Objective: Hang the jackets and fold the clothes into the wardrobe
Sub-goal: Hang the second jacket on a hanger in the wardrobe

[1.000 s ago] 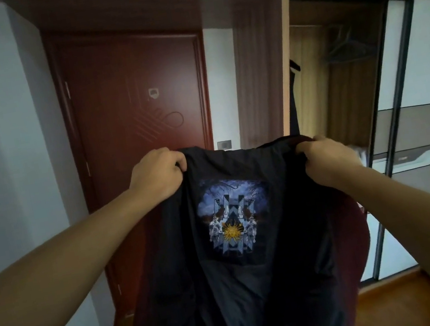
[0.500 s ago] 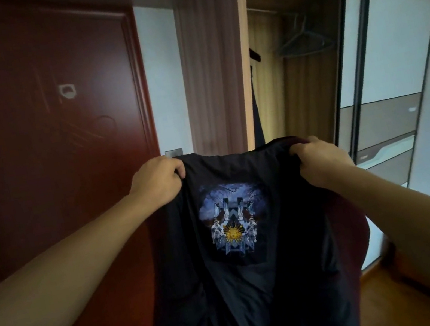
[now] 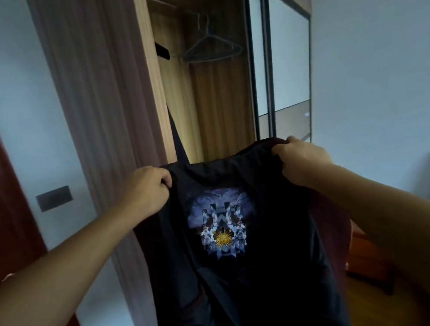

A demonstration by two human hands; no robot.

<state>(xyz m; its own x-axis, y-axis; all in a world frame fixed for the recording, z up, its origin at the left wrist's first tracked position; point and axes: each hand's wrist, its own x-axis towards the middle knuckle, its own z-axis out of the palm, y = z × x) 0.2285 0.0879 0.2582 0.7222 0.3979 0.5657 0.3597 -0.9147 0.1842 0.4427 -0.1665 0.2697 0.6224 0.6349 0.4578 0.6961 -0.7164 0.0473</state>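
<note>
Because I want the dark jacket [image 3: 258, 284] to fall open and flat before me, I hold it up by its top edge with both fists. My left hand [image 3: 149, 187] is clenched round the cloth at one shoulder and my right hand [image 3: 301, 160] bunches the other, so the fabric stretches between them. The jacket hangs straight down with its printed emblem [image 3: 220, 223] facing me, right in front of the open wardrobe [image 3: 154, 87]. Bare hangers [image 3: 209, 48] wait inside, above and beyond my hands. Holding it by the shoulders, I judge, shows me where a hanger must go in.

Much escapes me. My fingertips are buried in the cloth, and the hem runs off the bottom of the view. I cannot tell whether the emblem sits on the lining or on a shirt inside. Reddish cloth shows along the right edge. A dark garment [image 3: 177, 129] hangs just behind the wardrobe's side panel, mostly hidden. The jacket covers the wardrobe's lower part.
</note>
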